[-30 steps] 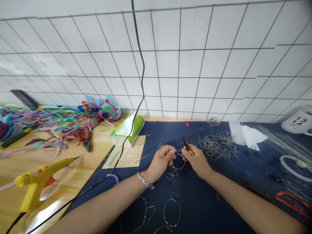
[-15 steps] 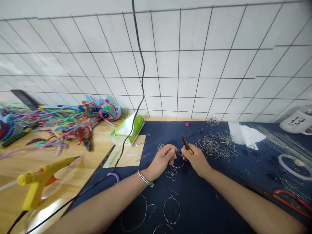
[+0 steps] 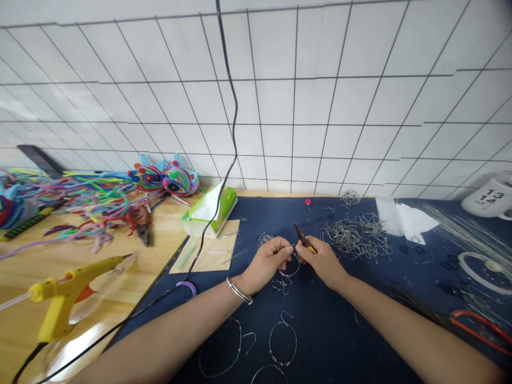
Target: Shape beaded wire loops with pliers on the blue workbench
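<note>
Near the middle of the dark blue cloth [image 3: 320, 314], my left hand [image 3: 270, 261] pinches a thin wire ring [image 3: 296, 266] with small pink beads. A silver bangle circles the left wrist. Close beside it, my right hand [image 3: 320, 258] is wrapped round small pliers [image 3: 304, 239] with dark jaws and a yellow grip, jaws pointing up and away; its fingertips touch the ring's upper side. Below the hands lie a beaded wire ring with a hook [image 3: 282, 344] and a larger wire loop [image 3: 220, 373]. A tangle of wire hooks [image 3: 358, 237] sits right of the right hand.
Left are a yellow glue gun [image 3: 68, 293], colourful pipe cleaners [image 3: 92, 197] and a green tissue pack [image 3: 224, 208]. A black cable [image 3: 235, 106] hangs across the view. Right are a white mug [image 3: 486, 198], long wires, a white ring and orange-handled scissors [image 3: 480, 325].
The pliers' jaws have tilted slightly left and the wire ring has turned a little between my hands. The whole view has shifted slightly.
</note>
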Demonstrator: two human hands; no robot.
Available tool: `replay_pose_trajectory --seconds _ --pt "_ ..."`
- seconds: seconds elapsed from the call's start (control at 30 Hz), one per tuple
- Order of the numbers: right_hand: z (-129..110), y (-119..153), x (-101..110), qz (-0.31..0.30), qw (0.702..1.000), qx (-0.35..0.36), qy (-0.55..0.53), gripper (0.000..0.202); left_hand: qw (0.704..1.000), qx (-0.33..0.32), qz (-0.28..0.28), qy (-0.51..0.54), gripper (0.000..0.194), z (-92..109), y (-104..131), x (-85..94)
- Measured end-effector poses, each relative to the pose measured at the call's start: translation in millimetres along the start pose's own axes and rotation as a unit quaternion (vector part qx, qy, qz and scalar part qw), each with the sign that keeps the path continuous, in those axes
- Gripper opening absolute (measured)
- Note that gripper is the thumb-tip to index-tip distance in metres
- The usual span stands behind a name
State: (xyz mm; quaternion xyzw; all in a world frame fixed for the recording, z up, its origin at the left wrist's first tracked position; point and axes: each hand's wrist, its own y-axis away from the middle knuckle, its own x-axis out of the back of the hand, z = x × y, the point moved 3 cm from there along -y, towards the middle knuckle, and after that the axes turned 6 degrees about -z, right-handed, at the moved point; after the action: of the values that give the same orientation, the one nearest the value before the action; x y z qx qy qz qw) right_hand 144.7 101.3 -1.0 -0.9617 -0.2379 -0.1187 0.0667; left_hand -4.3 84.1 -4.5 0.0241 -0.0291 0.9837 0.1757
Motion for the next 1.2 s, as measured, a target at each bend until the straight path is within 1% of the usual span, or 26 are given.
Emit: replay_pose_trajectory --seconds 0.13,0.23,0.43,0.63,0.73,0.93,1.07,1.2 --pt "0.2 -0.3 -0.3 -0.029 1.0 -0.007 0.005 0.023 0.999 -0.008 0.038 0.008 0.023 -0.4 0.3 2.4" --pt "-0.4 -0.6 -0.1 -0.047 0.999 -0.009 0.017 0.023 0.999 -0.018 0.046 0.01 0.023 0.2 0.4 2.3" --pt "0.3 -2.2 0.8 -0.058 0.998 -0.004 0.027 0.017 0.999 -0.027 0.035 0.018 0.02 1.5 0.4 0.3" --pt "2.4 -0.9 1.6 -0.051 0.998 -0.006 0.03 0.013 0.999 -0.021 -0.004 0.026 0.021 5.0 0.8 -1.3" --pt "1.7 -0.3 1.3 -0.052 0.998 -0.004 0.035 0.011 1.0 -0.017 -0.014 0.022 0.023 6.8 1.6 -0.5" --pt "-1.6 -0.9 -0.5 -0.061 0.997 0.005 0.054 0.01 0.999 -0.034 0.005 -0.026 0.025 7.3 2.2 2.1" --pt "-3.0 -0.2 -2.1 -0.067 0.996 0.008 0.065 0.01 0.999 -0.036 0.0 -0.011 0.028 6.8 2.1 0.9" --pt "-5.0 0.6 -2.0 -0.059 0.996 0.008 0.072 0.011 0.999 -0.036 0.004 -0.006 0.028 9.0 2.1 0.3"
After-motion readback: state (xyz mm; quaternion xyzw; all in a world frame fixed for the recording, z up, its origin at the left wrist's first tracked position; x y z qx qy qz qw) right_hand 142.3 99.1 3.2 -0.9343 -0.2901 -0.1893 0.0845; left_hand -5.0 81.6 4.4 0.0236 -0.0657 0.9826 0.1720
